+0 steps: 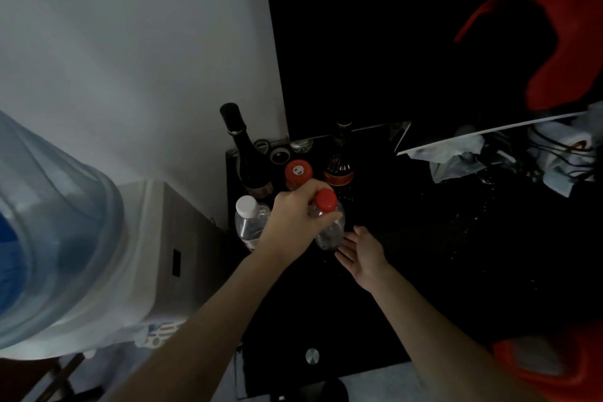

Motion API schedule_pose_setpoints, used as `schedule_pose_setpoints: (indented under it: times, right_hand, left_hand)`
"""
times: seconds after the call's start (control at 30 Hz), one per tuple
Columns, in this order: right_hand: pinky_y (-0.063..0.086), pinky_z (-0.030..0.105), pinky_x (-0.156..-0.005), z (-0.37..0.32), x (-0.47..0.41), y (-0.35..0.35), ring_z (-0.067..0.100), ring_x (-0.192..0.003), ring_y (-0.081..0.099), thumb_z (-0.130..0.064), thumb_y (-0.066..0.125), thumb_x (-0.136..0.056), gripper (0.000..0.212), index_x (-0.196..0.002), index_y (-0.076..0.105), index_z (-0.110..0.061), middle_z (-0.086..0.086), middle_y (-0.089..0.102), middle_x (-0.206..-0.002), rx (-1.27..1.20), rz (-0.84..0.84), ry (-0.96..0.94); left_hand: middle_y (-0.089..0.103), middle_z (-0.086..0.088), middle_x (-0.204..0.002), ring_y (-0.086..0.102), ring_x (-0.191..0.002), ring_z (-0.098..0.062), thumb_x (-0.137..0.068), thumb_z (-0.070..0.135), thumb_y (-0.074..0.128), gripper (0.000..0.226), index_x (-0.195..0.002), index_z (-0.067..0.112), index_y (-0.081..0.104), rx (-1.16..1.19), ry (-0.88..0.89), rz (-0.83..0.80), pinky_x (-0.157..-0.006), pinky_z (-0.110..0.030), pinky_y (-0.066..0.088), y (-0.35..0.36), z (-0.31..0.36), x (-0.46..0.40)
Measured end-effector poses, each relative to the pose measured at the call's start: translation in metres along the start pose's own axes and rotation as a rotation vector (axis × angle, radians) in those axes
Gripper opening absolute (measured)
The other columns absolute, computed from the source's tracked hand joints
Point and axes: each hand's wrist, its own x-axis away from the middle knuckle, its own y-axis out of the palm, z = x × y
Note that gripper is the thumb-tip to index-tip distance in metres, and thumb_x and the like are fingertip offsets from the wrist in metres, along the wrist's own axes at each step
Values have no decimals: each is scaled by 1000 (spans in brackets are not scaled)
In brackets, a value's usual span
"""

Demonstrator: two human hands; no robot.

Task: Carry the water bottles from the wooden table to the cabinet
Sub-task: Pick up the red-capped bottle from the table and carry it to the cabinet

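Observation:
My left hand (295, 219) grips the shoulder of a clear water bottle with a red cap (330, 225), held upright just over the black glossy cabinet top (408, 254). To its right my right hand (362, 251) lies open and flat, its fingertips close to the bottle's base. Beside my left wrist a clear bottle with a white cap (248, 220) stands on the cabinet. Behind my left hand is another bottle with a red cap (298, 173).
A dark wine bottle (246, 153) and a brown liquor bottle (339, 160) stand at the cabinet's back left. A dark TV screen (424, 42) rises behind. Crumpled bags and cables (522, 153) lie at right. A water dispenser with a large blue jug (49, 222) stands left.

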Motion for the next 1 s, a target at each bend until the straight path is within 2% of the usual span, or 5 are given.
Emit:
schedule_pose_setpoints:
  times: [0.3,0.5,0.67,0.87,1.0]
  right_hand:
    - [48,38,-99,-16,38,5,25,-111,60,-22,46,-101,35,-124,61,0,13,64,-120,401,49,-134]
    - [40,26,-57,-47,89,6,17,-67,55,-22,50,-95,28,-68,49,-14,3,57,-75,1027,134,-476]
    - [48,29,-79,-66,155,16,27,-108,61,-35,55,-93,40,-122,61,-8,13,56,-122,1287,175,-726]
    - [41,30,-109,-59,258,50,20,-137,36,-37,51,-95,55,-146,41,-18,2,34,-152,1584,258,-1132]
    - [32,32,-117,-34,327,92,21,-145,28,-37,51,-96,61,-151,33,-19,3,25,-160,1649,163,-1394]
  left_hand:
    - [68,2,-95,65,-87,-12,-80,23,79,31,-106,19,61,-108,-66,-155,-80,-35,56,0,12,-3]
    - [63,0,-114,62,-107,-25,-83,38,69,37,-115,27,53,-475,-118,-389,-88,-43,55,-16,52,-12]
    - [46,0,-143,45,-131,-26,-93,47,53,52,-139,24,49,-912,-37,-191,-102,-41,38,-52,91,6]
    - [58,-2,-140,60,-117,-27,-72,45,69,49,-117,26,67,-981,-45,143,-91,-44,48,-128,129,66]
    - [50,-5,-151,54,-130,-27,-71,43,71,48,-115,25,66,-1025,-112,326,-103,-48,43,-188,157,122]
